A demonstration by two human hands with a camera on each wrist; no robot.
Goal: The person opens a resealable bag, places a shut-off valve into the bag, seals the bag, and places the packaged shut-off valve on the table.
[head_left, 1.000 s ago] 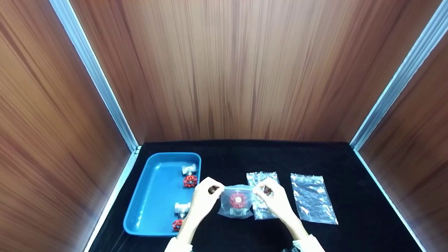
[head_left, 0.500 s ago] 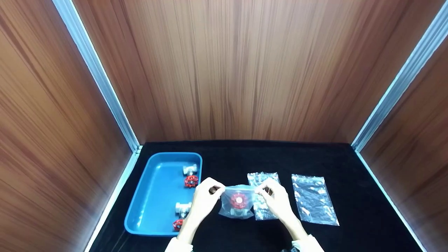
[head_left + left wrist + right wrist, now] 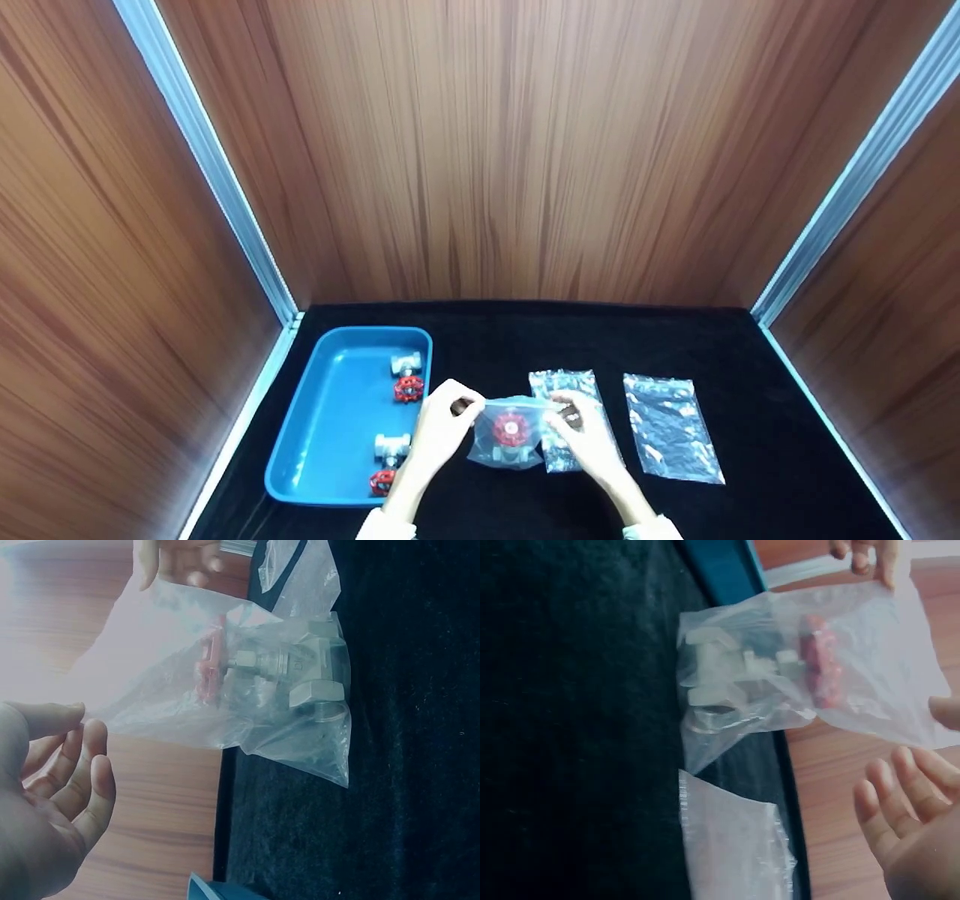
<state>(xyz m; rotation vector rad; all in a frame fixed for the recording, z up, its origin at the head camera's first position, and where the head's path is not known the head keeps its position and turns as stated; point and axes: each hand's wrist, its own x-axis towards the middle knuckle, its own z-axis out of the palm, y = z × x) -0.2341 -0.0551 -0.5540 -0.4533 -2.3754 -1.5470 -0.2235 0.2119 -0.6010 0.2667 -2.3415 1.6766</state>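
Valve in bag right of tray, long axis upright, wheel up; lettering unclear. Left hand pinches bag; right hand loose.

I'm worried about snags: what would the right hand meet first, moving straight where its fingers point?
Likely the clear plastic bag holding the red-wheeled silver valve, left of the right hand; depth is unclear, and the two may already touch.

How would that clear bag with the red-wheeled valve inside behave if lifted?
The bag would likely flex and sag, since its thin film is creased. The valve looks metallic, so it is probably heavy for its size. Its handwheel juts out from the body, so it might tip if nudged.
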